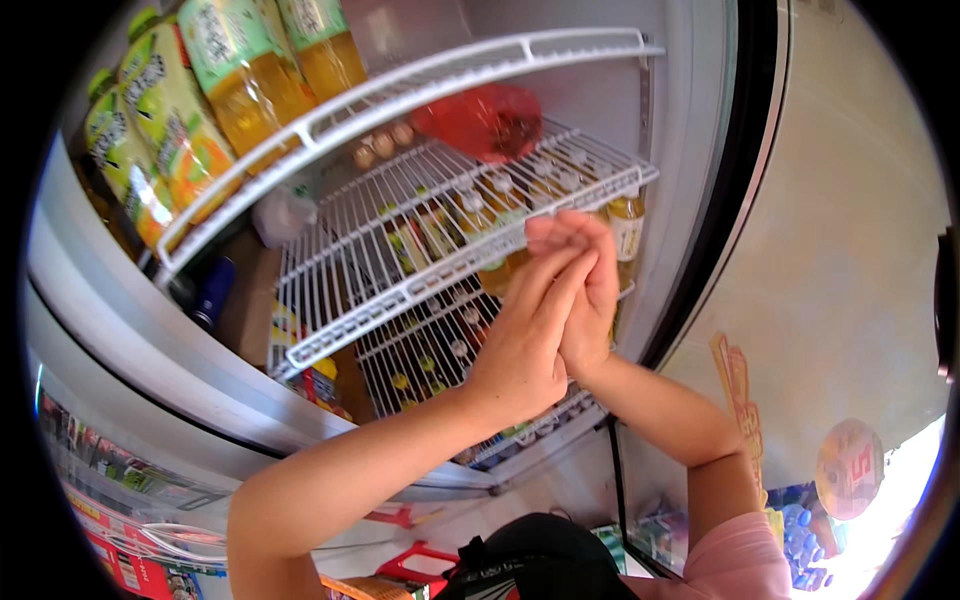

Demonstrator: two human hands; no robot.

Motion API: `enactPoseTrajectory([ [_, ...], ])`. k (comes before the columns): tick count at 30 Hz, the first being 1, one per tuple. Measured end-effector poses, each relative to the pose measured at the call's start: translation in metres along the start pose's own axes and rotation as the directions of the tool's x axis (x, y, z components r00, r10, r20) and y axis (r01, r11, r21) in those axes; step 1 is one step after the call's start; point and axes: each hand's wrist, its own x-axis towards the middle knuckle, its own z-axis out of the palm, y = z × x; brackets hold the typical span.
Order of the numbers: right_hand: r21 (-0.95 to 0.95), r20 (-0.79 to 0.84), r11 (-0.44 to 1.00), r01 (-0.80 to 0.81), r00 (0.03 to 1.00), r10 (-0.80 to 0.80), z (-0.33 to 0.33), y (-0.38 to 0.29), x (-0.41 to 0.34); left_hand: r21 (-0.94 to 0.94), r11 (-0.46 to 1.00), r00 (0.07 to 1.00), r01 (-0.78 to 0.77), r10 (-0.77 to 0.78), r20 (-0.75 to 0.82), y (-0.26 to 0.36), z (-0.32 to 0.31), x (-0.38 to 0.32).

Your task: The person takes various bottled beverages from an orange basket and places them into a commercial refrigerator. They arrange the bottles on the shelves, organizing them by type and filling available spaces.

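Note:
My left hand [525, 330] and my right hand [589, 300] are pressed together, palm against palm, before a wire shelf of an upright display fridge; no object shows between them. Just behind them runs the white front edge of the shelf [420, 281]. A red plastic bag [484, 124] with dark contents lies at the back of that shelf, next to several eggs [384, 144]. A whitish plastic bag [285, 214] rests at its left end. Bottles with amber liquid [626, 225] stand on the level below, partly hidden by my hands.
Large juice bottles [247, 82] stand on the upper shelf at left. The glass door [810, 225] is open at the right. A dark blue cylindrical object [215, 292] is inside the fridge at left. Red boxes [131, 559] and a red plastic item [420, 562] sit low down.

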Motion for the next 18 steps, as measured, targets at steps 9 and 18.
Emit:
enactPoseTrajectory([
  [9, -0.265, -0.074, 0.895, -0.359, 0.933, 0.353, -0.085, 0.135, -0.079, -0.273, 0.578, 0.570, 0.769, -0.813, -0.114, -0.154, 0.083, -0.086],
  [18, -0.335, -0.066, 0.860, -0.385, 0.920, 0.386, -0.090, 0.186, -0.058, -0.659, 0.511, 0.464, 0.552, -0.845, -0.266, -0.239, 0.109, -0.064],
])
